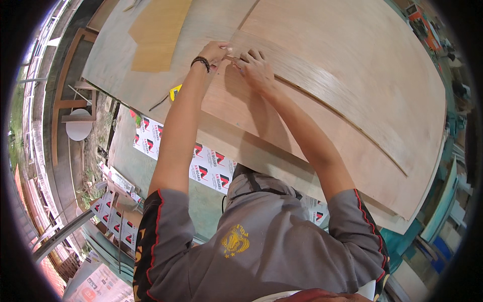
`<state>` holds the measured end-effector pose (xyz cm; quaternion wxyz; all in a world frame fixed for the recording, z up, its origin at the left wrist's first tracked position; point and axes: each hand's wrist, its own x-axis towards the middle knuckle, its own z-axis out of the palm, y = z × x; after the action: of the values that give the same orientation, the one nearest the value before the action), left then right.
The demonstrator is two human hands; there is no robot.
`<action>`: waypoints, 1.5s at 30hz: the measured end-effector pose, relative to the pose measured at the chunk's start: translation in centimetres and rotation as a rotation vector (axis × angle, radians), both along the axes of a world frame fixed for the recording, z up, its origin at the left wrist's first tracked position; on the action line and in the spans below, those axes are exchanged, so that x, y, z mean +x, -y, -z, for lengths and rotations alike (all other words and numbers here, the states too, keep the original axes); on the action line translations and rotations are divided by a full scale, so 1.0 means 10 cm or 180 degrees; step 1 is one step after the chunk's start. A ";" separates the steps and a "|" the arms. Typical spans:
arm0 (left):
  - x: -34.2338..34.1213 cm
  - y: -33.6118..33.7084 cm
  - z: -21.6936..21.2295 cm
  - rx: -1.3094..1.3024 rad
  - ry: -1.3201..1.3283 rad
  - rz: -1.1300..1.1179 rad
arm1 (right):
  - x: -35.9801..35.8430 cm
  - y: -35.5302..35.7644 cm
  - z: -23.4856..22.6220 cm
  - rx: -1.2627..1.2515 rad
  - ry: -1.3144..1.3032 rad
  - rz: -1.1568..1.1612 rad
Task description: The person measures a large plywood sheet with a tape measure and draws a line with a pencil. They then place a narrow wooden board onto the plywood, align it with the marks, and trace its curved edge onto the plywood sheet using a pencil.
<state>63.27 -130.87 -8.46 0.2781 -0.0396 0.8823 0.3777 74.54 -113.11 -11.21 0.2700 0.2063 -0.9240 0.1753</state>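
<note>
My left hand [215, 52], with a dark beaded bracelet at its wrist, is closed near the left end of a plywood board [332, 90]. Its fingertips are pinched together, and what they hold is too small to make out. Close beside it on the right, my right hand [255, 70] rests with bent fingers at the board's near edge. A short, thin brown piece [230, 58] shows between the two hands, partly hidden by the fingers. From under my right hand, a dark, narrow edge line runs along the plywood toward the lower right.
A yellowish-brown flat sheet [158, 38] lies at the table's far left. Left of my left forearm is a yellow tape measure [175, 93], near a thin dark stick [158, 103]. Printed white sheets [209, 168] lie below the table edge. A wooden frame [60, 105] stands at left.
</note>
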 end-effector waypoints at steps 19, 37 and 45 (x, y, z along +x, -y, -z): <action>-0.42 0.41 0.44 -0.0048 0.0299 0.0335 | 2.68 -3.14 -0.56 0.0000 0.1106 0.1291; -0.46 0.44 0.55 0.0020 0.0220 0.0323 | 4.47 -5.08 -0.64 -0.0215 0.1623 0.2943; -0.50 0.70 0.46 -0.0096 -0.0309 0.0665 | 4.21 -4.54 -0.49 -0.2156 0.0833 0.3220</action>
<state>58.24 -137.85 -13.11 0.2723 0.0667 0.8996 0.3349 116.62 -67.68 -6.28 0.2545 -0.3773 -0.8259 0.3329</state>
